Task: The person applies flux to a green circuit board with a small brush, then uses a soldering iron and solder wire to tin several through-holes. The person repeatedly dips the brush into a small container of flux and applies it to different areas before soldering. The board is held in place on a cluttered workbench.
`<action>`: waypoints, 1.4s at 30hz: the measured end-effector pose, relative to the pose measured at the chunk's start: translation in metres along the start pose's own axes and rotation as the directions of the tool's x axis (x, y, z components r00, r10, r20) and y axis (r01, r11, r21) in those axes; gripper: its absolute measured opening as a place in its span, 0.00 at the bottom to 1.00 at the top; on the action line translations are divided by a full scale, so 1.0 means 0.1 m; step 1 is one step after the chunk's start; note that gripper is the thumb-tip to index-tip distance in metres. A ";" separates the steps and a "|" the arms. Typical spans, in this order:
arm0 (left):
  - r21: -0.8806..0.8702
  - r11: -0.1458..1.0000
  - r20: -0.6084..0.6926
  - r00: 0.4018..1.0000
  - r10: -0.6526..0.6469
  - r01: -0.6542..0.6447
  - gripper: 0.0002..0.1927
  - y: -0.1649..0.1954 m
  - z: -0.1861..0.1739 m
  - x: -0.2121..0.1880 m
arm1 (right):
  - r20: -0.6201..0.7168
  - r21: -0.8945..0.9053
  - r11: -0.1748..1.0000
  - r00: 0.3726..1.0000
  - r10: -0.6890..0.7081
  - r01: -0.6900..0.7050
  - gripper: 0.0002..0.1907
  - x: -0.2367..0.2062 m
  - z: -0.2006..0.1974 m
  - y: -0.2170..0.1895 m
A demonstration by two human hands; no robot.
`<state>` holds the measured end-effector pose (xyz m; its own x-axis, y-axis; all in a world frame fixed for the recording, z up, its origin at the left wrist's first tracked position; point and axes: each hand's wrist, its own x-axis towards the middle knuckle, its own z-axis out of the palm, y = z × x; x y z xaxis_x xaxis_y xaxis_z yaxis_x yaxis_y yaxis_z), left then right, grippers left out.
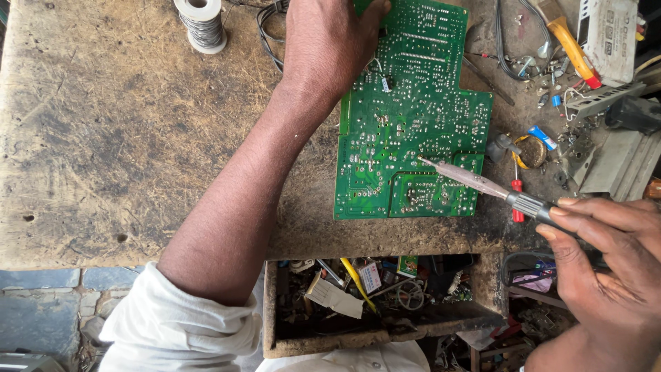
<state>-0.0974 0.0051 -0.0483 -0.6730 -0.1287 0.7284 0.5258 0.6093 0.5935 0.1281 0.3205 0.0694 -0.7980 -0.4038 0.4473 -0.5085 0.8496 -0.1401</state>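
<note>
- Two hands on one job here, everything placed off the green circuit board, which lies solder side up on the worn wooden table.
- Far left of the board: a spool of solder wire, untouched, nobody feeding it in.
- Left hand comes in over the board's top left corner, palm down, pressing it flat; can't tell how the fingers curl underneath.
- On the board, lower middle: the soldering iron tip is touching a joint.
- Right hand, down right of the board, is gripping the iron's handle like a pen.
- Right of the board: a heap of screws, small parts and a yellow-handled tool.
- Below the board: an open drawer full of junk.
- My read: mid-job, one joint being worked, the rest of the board looks already populated.
</note>
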 end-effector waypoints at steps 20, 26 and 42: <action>-0.013 1.000 0.014 1.000 -0.004 0.004 0.08 0.00 0.00 -0.01 | 0.025 -0.021 1.000 0.999 -0.021 0.022 0.13 0.01 -0.01 0.04; -0.002 1.000 -0.002 1.000 0.000 0.000 0.09 0.00 0.00 -0.01 | -0.017 -0.001 1.000 1.000 0.009 -0.009 0.14 -0.02 0.02 0.03; 0.001 0.998 0.038 0.998 -0.058 0.058 0.11 -0.01 0.02 -0.01 | -0.018 0.051 0.999 1.000 0.012 -0.011 0.15 0.04 0.02 -0.05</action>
<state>-0.0985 0.0060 -0.0500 -0.7214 -0.1341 0.6794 0.4854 0.6019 0.6341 0.1267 0.3140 0.0703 -0.7982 -0.3877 0.4611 -0.5156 0.8355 -0.1900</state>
